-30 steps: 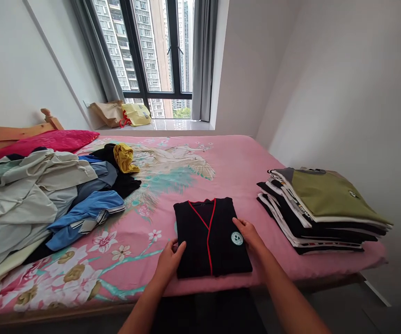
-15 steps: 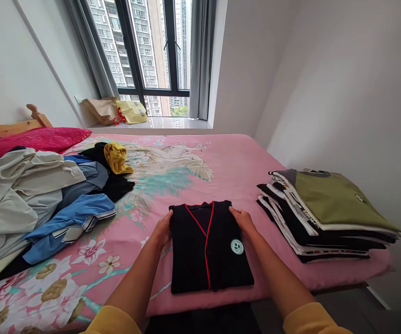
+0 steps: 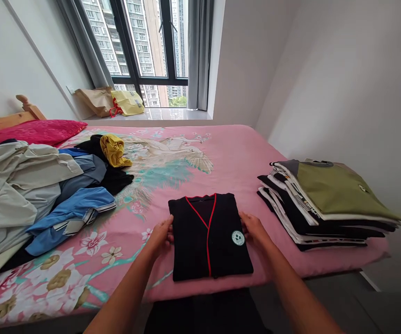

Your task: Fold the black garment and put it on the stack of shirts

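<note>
A folded black cardigan [image 3: 191,246] with red trim along its V-neck and front lies flat near the bed's front edge. It bears a round white-and-green badge [image 3: 238,238] on the chest. My left hand [image 3: 161,235] grips the left side edge, thumb near the top and fingers curled beside the cloth. On the opposite edge, my right hand [image 3: 254,227] pinches the side just above the badge, its fingertips partly hidden.
A neat stack of folded clothes [image 3: 335,195], olive shirt on top, stands at right. Rumpled clothes [image 3: 40,185] are heaped at left, a yellow garment [image 3: 114,150] among them. Behind are a red pillow [image 3: 36,132] and bags [image 3: 98,101] on the windowsill. The bed has a pink floral sheet [image 3: 231,153].
Both hands have slid from the cardigan's top corners down its side edges, toward me. The cardigan stays folded and flat. The whole view has shifted slightly with my head.
</note>
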A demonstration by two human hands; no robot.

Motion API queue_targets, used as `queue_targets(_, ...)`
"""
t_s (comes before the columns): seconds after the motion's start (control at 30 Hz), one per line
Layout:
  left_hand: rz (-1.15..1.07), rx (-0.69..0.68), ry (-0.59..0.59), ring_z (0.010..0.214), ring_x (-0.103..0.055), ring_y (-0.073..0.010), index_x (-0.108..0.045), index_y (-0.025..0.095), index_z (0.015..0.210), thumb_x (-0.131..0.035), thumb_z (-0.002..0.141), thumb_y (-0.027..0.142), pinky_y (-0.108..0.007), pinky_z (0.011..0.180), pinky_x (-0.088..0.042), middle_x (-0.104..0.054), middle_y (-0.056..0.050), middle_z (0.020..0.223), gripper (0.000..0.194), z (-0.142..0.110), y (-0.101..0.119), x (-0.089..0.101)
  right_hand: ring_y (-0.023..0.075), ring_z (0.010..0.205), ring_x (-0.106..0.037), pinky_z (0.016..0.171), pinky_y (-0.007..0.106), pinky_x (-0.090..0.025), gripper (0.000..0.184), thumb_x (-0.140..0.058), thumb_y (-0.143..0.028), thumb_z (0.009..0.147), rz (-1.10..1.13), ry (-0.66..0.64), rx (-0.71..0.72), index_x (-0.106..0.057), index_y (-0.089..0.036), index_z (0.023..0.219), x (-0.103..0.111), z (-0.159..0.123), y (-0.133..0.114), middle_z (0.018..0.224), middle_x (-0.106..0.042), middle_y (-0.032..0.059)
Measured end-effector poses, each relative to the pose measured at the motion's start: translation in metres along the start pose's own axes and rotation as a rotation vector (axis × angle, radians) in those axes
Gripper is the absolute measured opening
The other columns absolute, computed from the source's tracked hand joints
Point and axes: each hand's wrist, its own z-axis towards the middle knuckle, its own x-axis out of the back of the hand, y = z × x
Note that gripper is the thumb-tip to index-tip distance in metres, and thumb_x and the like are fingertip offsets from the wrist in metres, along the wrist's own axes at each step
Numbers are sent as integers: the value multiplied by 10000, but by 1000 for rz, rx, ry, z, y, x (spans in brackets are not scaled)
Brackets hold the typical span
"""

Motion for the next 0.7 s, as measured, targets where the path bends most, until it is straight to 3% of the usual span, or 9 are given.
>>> queue_targets(0.13, 187, 3, -167, 343, -374, -63, -461, 177, 643, -551, 669, 673, -181, 359, -170, -448, 47, 435, 505, -53, -30, 10, 90, 383, -378, 342, 205, -230, 432, -552, -623, 711, -113, -112, -30, -454, -205, 671, 16, -53, 29, 481, -406, -69)
queue_targets(0.23, 274, 15, -181, 309, -304, -62, -378, 204, 600, -542, 641, 706, -192, 353, -127, -336, 77, 343, 529, -74, -39, 7, 85, 397, -309, 379, 224, -210, 434, -550, -610, 706, -215, -105, 38, -437, -204, 604, 17, -76, 39, 446, -336, -74)
queue_targets(0.43, 245, -100, -133, 273, -250, -61, -406, 217, 681, -554, 637, 685, -195, 327, -101, -277, 112, 338, 492, -87, -34, 0, 96, 530, -306, 503, 229, -262, 404, -538, -545, 710, -285, 54, 271, -404, -196, 558, 14, -97, 37, 521, -327, -57)
queue_targets(0.7, 342, -29, -105, 255, -324, -92, -371, 221, 638, -505, 633, 728, -194, 313, -132, -363, 73, 300, 525, -95, -71, 1, 117, 544, -344, 527, 237, -284, 411, -537, -580, 690, -269, 11, 175, -449, -198, 565, 18, -111, 63, 527, -371, -47)
